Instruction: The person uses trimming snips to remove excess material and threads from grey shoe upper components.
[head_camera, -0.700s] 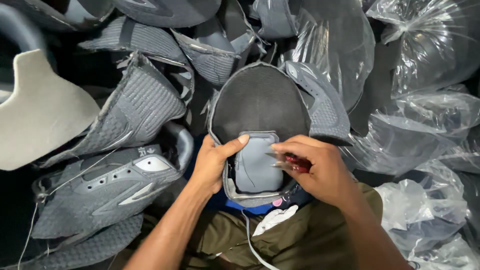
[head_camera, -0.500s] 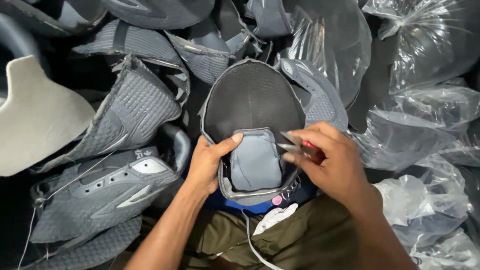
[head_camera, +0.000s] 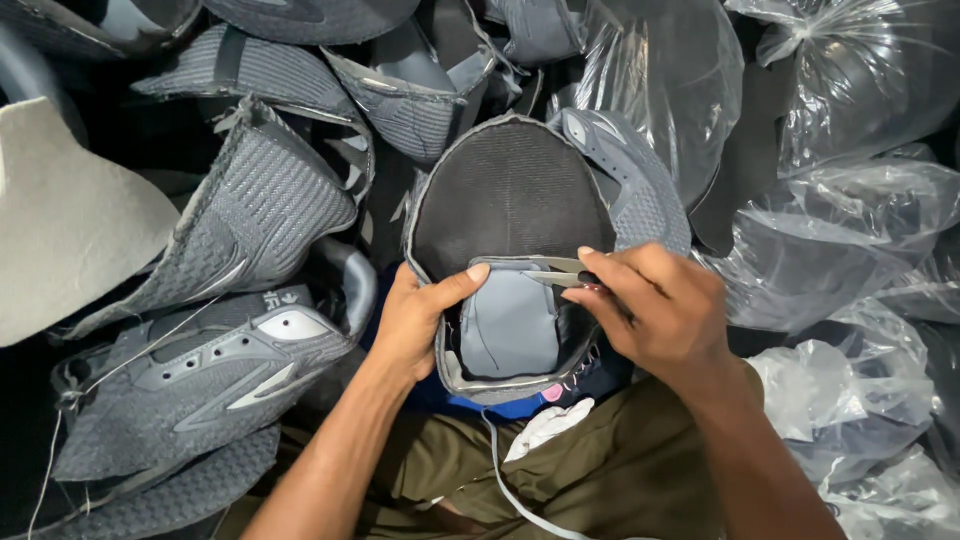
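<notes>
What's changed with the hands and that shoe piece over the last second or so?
The right hand has slid its small metal tool a little leftward along the top edge of the grey tongue piece, and the red handle seen earlier is now hidden under the fingers. The left hand keeps its grip on the shoe upper, thumb on the tongue's edge. The surrounding pile of uppers looks unchanged.

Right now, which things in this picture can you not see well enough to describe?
- Small metal tool: head view, mostly hidden by the right hand.
- Contents of the clear plastic bags: head view, blurred by glare and wrinkles.
- White foam piece: cut off by the left edge.
- Left hand palm: hidden behind the grey shoe upper.
</notes>
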